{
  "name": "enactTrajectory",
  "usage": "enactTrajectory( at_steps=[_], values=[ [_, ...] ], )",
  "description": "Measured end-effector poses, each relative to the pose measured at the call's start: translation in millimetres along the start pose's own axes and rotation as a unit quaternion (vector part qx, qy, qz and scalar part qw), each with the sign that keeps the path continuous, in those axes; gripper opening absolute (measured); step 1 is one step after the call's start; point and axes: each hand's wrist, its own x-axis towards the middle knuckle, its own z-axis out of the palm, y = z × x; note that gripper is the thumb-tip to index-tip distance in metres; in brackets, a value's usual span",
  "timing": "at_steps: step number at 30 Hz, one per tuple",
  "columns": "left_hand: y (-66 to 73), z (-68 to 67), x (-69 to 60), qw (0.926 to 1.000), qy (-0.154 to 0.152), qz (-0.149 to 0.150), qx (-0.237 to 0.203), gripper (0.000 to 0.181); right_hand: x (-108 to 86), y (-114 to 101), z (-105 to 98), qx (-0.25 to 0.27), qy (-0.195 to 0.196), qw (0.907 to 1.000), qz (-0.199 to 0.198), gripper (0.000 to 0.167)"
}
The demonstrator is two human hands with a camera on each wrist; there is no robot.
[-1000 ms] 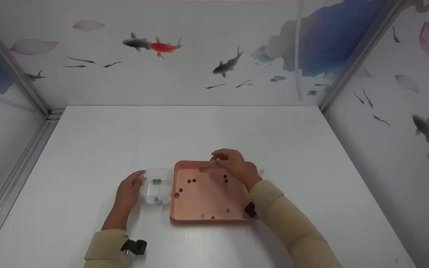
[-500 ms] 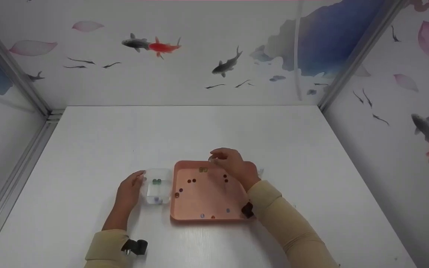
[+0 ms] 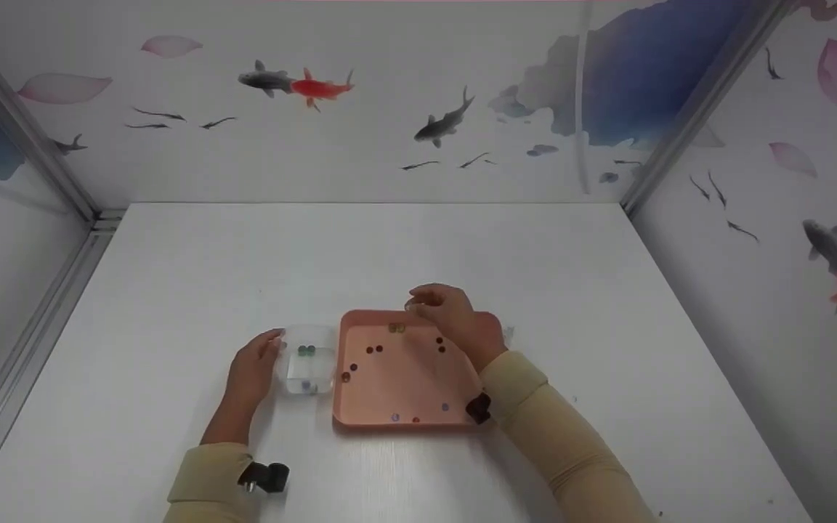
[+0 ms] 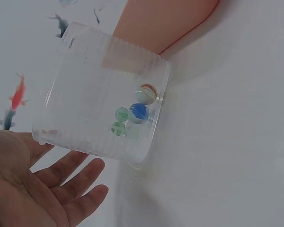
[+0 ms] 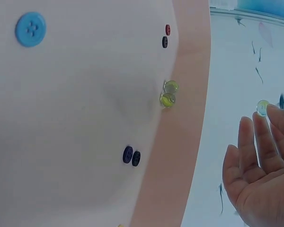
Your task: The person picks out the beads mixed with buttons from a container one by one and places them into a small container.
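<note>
My right hand (image 3: pixel 447 316) is above the far rim of the pink tray (image 3: pixel 404 385). Between thumb and fingertip it pinches a clear marble (image 5: pixel 262 108), best seen in the right wrist view. My left hand (image 3: pixel 253 363) lies against the left side of a clear plastic container (image 4: pixel 80 90), its fingers fairly straight. Inside that container are two green marbles (image 4: pixel 117 128), a blue-swirled marble (image 4: pixel 138 112) and a brown-streaked one (image 4: pixel 146 93). Two yellowish marbles (image 5: pixel 168 100) touch each other by the tray's far wall.
Buttons lie about the tray: a light blue button (image 5: pixel 30 29), a pair of dark buttons (image 5: pixel 128 154), a red button (image 5: pixel 168 30) beside a black one (image 5: pixel 165 42). The container stands directly left of the tray on a white table (image 3: pixel 244 276). Printed walls surround the table.
My right hand has drifted very slightly left with the marble still pinched, and its forearm has shifted a little left. My left hand and the container stay in place.
</note>
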Motion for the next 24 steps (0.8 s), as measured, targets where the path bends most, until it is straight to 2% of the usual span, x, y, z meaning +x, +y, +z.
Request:
enactTrajectory(
  at_steps=[10, 15, 24],
  values=[
    [0.6, 1.2, 2.0, 1.0, -0.006, -0.003, -0.005, 0.045, 1.3, -2.2, 4.4, 0.033, 0.016, 0.9992, 0.014, 0.025],
    [0.6, 0.1, 1.0, 1.0, -0.007, -0.003, -0.005, 0.045, 2.3, -3.5, 8.7, 0.045, 0.012, 0.9989, 0.0, 0.024],
    [1.7, -1.2, -3.6, 0.9999, -0.002, 0.006, 0.008, 0.044, 6.5, -9.7, 17.3, 0.041, -0.001, 0.9991, 0.004, 0.027]
  ],
)
